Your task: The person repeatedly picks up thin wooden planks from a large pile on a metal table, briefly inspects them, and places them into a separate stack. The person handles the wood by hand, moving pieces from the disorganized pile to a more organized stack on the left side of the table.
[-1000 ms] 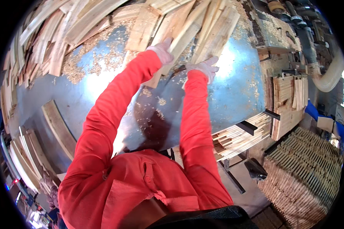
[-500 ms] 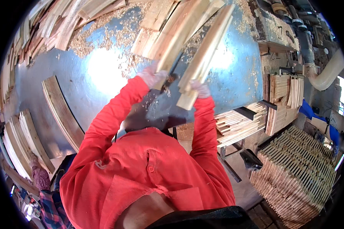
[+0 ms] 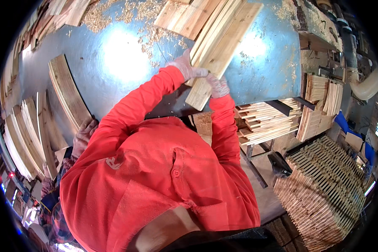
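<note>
A bundle of long, pale wooden boards [image 3: 229, 44] lies aslant over the metal table, its near end toward me. My left hand [image 3: 186, 67], in a light glove, is closed on the left side of the bundle, with the thumb reaching across toward the right hand. My right hand [image 3: 219, 86], gloved too, grips the right edge of the wide top board close to its near end. The fingers under the boards are hidden. Just beyond my left hand are several flat reddish boards [image 3: 190, 17].
Wood shavings [image 3: 149, 31] litter the far part of the metal table [image 3: 84, 46]. At the left, a co-worker's gloved hand [image 3: 86, 133] is by a lone board [image 3: 67, 90], near stacked boards [image 3: 23, 140]. Slatted wood [image 3: 323, 185] is piled at right; more boards [image 3: 269, 119] sit below the table edge.
The separate boards in my two hands have come together into one bundle, and my hands have drawn close to each other. At left, a co-worker's hand has reached the lone board.
</note>
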`<state>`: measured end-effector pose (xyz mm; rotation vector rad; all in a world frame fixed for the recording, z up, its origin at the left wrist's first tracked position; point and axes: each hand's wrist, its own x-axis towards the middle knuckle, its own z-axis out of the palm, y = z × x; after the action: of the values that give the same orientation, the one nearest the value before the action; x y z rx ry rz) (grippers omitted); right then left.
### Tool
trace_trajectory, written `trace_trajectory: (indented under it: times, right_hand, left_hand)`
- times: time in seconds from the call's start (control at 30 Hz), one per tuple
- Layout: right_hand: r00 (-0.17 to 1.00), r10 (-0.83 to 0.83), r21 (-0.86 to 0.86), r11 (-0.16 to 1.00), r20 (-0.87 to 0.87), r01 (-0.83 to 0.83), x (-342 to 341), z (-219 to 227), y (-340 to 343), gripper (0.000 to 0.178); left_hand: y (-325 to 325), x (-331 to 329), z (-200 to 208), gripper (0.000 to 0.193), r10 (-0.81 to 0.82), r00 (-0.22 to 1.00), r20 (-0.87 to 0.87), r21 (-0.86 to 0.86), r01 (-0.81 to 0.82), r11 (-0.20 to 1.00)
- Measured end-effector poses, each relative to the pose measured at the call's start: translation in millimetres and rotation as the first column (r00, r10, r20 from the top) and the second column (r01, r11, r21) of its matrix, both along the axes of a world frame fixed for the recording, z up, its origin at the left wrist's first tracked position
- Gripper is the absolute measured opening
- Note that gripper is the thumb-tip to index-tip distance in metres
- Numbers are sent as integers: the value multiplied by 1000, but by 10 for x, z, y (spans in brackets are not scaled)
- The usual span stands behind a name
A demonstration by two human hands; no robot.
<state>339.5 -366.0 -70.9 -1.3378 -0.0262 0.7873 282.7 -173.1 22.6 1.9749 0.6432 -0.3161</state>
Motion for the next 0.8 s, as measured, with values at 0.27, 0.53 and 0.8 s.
trace_trajectory:
  times: [0.27, 0.53, 0.8]
  right_hand:
    - [907, 123, -127, 989, 404, -77, -295, 585, 302, 61]
    - [876, 53, 421, 890, -480, 177, -1621, 800, 886, 71]
    - [739, 671, 301, 692, 67, -656, -1917, 1310, 1279, 69]
  left_hand:
    - [93, -494, 303, 77, 110, 994, -2, -134, -110, 985]
    - [164, -1457, 1331, 89, -83, 982, 169, 413, 7, 911]
    - [526, -2730, 1745, 71, 146, 956, 254, 434, -248, 866]
